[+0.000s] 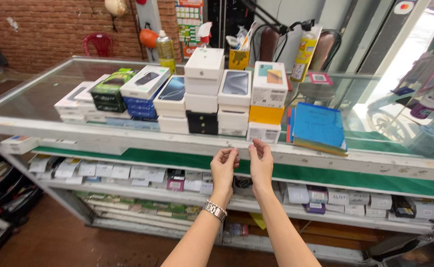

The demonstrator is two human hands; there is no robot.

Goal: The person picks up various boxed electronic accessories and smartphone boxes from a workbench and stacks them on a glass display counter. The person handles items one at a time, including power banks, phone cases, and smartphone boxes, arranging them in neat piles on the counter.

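- Head view: the left hand (224, 165), wearing a metal wristwatch (215, 210), and the right hand (261, 163) are hovering side by side, fingers loosely curled, gripping nothing.
- Both are reaching toward the white frame (187, 144) of the glass counter (39, 94); nothing is being lifted.
- The nearest stacked phone boxes (234, 101) are sitting untouched on the glass, just beyond the fingertips.
- Blue notebooks (319, 126) are lying to the right; spray cans (306, 49) are standing behind.
- The frame edge is standing between hands and boxes.

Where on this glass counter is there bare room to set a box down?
Bare glass lies left of the stacked phone boxes, toward the counter's left corner, and right of the blue notebook. The middle is crowded. Both hands, left and right, hover empty.
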